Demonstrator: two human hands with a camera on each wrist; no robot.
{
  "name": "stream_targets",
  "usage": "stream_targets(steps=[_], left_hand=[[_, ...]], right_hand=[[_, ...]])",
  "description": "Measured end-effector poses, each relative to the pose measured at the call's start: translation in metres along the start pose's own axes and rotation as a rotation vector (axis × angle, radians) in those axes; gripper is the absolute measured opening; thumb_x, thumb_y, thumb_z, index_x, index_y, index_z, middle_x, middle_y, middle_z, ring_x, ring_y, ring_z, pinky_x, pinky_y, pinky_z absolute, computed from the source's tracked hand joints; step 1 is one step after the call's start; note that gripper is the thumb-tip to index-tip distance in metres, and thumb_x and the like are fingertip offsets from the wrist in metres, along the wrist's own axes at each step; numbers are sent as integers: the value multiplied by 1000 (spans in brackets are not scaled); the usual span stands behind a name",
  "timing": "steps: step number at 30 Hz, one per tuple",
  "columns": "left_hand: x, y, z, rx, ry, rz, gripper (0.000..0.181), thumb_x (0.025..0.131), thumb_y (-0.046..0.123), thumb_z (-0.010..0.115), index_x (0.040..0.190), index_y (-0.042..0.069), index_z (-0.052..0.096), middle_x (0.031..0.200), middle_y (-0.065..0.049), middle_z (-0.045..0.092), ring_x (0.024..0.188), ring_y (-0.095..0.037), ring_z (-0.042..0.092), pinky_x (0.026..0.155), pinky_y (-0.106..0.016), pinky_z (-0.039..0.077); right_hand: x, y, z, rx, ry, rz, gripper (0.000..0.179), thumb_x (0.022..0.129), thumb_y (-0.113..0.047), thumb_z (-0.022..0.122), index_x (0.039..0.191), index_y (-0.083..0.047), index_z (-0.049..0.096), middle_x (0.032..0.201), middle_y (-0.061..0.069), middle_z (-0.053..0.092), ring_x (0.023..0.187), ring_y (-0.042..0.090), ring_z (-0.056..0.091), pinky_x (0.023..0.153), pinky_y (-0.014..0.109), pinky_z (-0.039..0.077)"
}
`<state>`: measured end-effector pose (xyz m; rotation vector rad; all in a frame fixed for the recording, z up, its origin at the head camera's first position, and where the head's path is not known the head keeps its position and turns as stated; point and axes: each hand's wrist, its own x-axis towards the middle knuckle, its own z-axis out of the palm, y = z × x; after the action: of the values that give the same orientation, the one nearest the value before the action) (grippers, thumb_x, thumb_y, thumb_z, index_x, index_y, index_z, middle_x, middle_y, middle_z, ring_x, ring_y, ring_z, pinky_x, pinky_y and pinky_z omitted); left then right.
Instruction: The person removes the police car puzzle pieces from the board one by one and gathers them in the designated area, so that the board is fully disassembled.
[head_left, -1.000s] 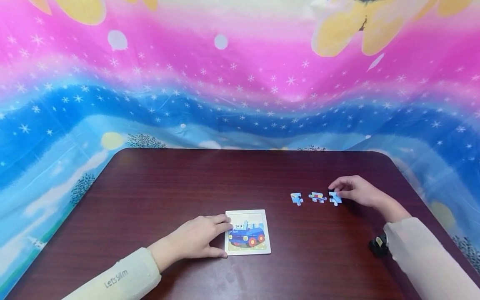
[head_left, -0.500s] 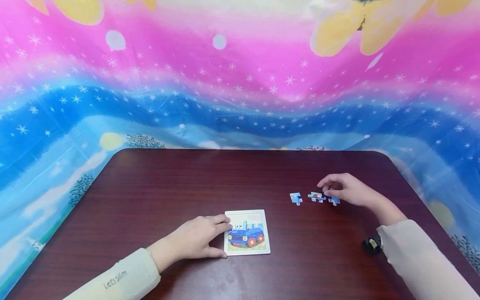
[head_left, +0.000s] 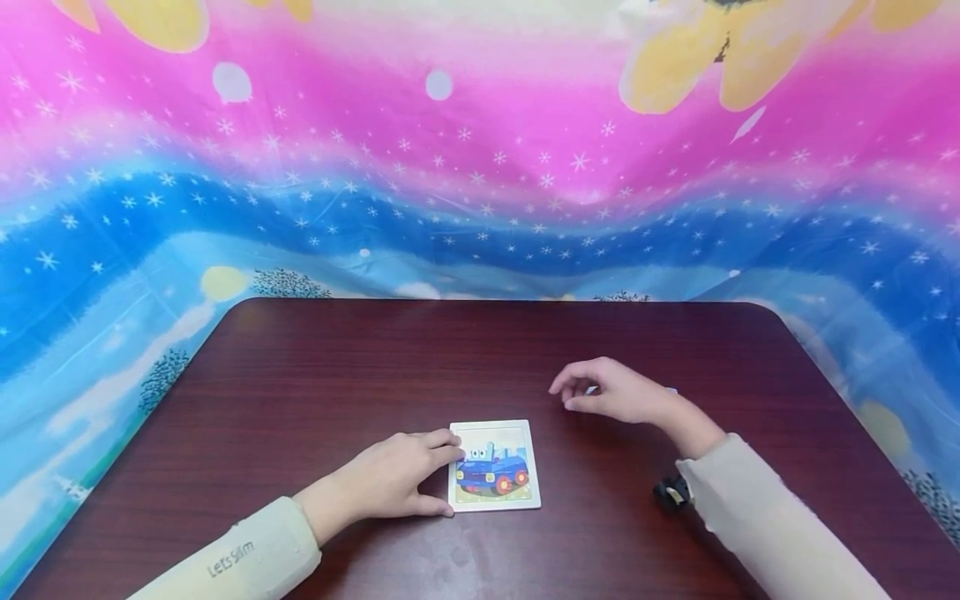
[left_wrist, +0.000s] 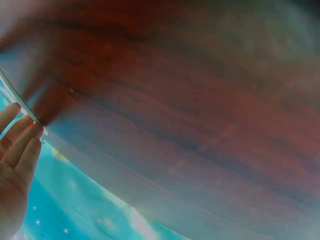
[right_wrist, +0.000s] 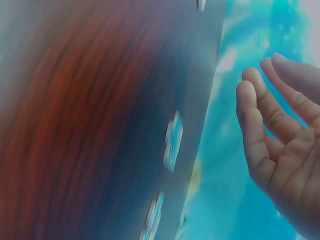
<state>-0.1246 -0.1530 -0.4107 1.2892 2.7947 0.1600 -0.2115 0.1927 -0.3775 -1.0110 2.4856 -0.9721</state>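
Note:
My left hand (head_left: 393, 475) rests at the left side of a white-framed jigsaw puzzle (head_left: 495, 483) with a blue car picture. Its fairly straight fingers touch the upper left edge, and the thumb lies by the lower left corner. The left wrist view shows these fingers (left_wrist: 27, 150) along the thin board edge. My right hand (head_left: 611, 392) hovers to the upper right of the board, fingers loosely bent and holding nothing. Beneath it, jigsaw pieces are mostly hidden; only a sliver of one piece (head_left: 672, 390) shows. The right wrist view has two pieces (right_wrist: 172, 142) lying on the table, apart from the fingers.
A dark reddish-brown table (head_left: 360, 358) carries everything. Behind it hangs a printed cloth (head_left: 480, 167) in pink and blue. A small black device (head_left: 671, 493) sits at my right wrist, below the sleeve (head_left: 772, 500).
My right hand has moved left across the row of jigsaw pieces, from the rightmost piece to over the leftmost. My left hand and the board have stayed in place.

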Motion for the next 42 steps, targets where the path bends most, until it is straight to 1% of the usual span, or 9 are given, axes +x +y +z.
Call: stream_targets(steps=[5,11,17,25,31,37,42], left_hand=[[1,0,-1,-19,2,1,65,83,57,72,129,12,65,131,-1,61,111,-17,67,92,-32,56],[1,0,-1,-23,6,-5,65,82,57,72,128,12,65,131,-1,62,110,-17,67,90,-32,57],[1,-1,0,-34,8,-4,66,83,59,71,129,11,65,131,-1,62,110,-18,67,90,-32,57],[1,-2,0,-57,0,-5,66,83,59,71,130,12,64,131,-1,61,107,-16,67,89,-32,57],[1,-3,1,-101,10,-4,64,84,58,71,129,12,65,131,1,60,105,-13,67,89,-30,57],[-1,-4,0,-134,37,-5,57,84,49,75,126,11,65,130,2,61,105,-13,67,89,-30,56],[-2,-2,-1,-131,48,-17,58,83,46,77,126,9,65,131,1,61,109,-14,66,92,-31,56]], right_hand=[[14,-18,16,56,-57,-2,21,92,-6,67,113,-5,69,90,-1,67,82,11,61,77,29,56],[29,-32,33,98,-119,-14,20,91,-5,68,111,-6,71,89,1,67,81,10,61,76,26,55],[41,-38,49,107,-185,-41,21,90,-5,70,111,-7,71,89,-2,68,81,6,60,76,24,54],[51,-43,64,93,-262,-37,17,91,-5,69,107,-8,72,86,-3,67,77,3,57,75,21,53],[55,-44,71,70,-276,-15,15,90,-5,70,104,-10,72,83,-5,65,73,3,55,70,19,50],[59,-46,75,24,-290,-34,14,89,-5,70,102,-10,73,78,-7,61,69,2,51,66,18,47],[60,-49,78,-7,-295,-41,14,88,-4,71,101,-9,72,71,-8,56,65,0,48,64,17,45]])
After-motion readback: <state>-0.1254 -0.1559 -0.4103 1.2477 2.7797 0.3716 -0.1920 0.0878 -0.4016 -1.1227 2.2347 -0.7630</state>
